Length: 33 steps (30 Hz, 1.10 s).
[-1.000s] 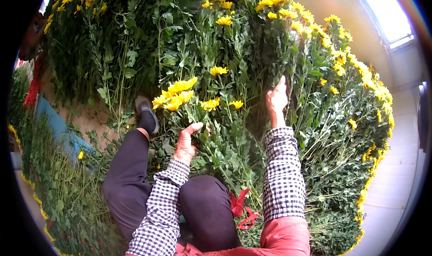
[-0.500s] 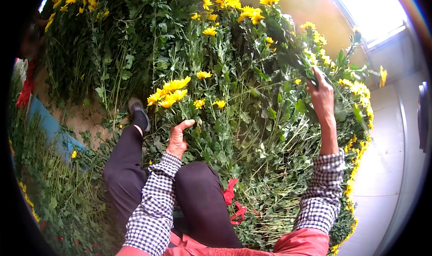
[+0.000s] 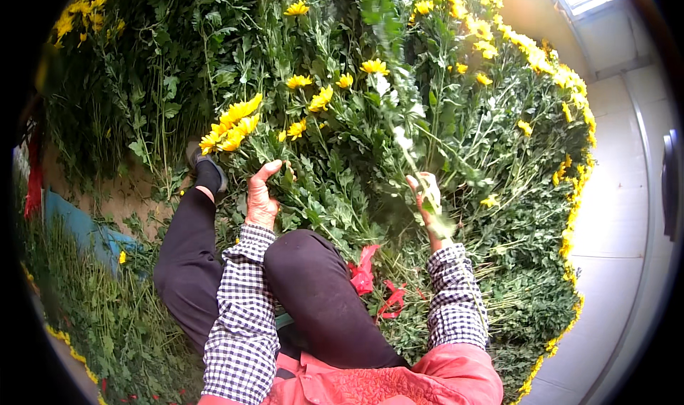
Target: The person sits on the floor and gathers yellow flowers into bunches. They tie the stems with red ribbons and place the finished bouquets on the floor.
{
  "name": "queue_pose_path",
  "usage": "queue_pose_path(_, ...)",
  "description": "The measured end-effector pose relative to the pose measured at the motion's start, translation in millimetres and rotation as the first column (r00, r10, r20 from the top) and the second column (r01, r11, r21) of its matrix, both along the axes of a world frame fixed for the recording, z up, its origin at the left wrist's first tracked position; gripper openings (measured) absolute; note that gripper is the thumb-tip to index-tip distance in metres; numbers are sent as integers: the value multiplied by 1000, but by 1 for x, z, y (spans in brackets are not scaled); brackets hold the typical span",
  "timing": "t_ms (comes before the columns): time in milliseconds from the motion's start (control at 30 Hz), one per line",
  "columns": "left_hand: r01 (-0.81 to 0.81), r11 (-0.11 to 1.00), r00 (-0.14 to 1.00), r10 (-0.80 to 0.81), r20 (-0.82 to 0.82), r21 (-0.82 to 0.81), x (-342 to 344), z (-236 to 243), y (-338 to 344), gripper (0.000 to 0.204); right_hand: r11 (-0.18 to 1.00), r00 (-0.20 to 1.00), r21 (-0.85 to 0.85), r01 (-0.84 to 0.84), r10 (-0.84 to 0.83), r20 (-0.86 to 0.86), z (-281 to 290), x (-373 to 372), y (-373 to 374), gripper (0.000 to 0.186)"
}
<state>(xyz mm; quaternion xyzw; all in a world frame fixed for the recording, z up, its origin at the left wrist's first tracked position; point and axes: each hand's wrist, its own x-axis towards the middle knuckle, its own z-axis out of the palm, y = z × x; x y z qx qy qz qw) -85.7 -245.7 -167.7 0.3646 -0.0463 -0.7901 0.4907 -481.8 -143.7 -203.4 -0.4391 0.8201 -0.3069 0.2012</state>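
Observation:
My left hand [image 3: 262, 200] is closed around a small bunch of yellow chrysanthemums [image 3: 234, 126], thumb upward, just beyond my bent knee. The blooms sit close together at the bunch's upper left end, and leafy stems run toward the lower right. To the right, my right hand [image 3: 429, 209] grips a leafy chrysanthemum stem [image 3: 400, 138], which is smeared by motion and slants up and away. Whether it has a bloom at its far end cannot be made out. Loose chrysanthemums with yellow heads [image 3: 320, 99] lie just ahead of both hands.
A thick bank of cut chrysanthemums [image 3: 235, 42] rises ahead and curves round the right, yellow heads along its edge. Red strips [image 3: 363, 270] lie beside my knee. Left are a blue panel [image 3: 82, 223] and more stems [image 3: 92, 312]. A white wall [image 3: 613, 213] stands at the right.
My right hand has come down and inward from the far right bank, bringing a leafy stem with it. My left hand keeps its bunch. The view has shifted slightly.

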Motion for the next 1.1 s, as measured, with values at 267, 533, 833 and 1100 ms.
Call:
queue_pose_path(267,-14,1000,1000,14,-3,-20,3,0,-3,22,940,825,-70,-334,327,460,88,72,4,45)
queue_pose_path(533,4,1000,997,-2,79,-25,-2,0,-3,25,974,446,-148,171,58,893,87,160,48,48)
queue_pose_path(833,41,997,998,-37,53,-70,-13,5,2,23,504,97,44,863,-249,964,37,-36,15,41)
queue_pose_path(1100,50,998,999,-51,-19,-33,-4,1,-6,40,565,-22,-114,817,227,974,55,-153,1,33)
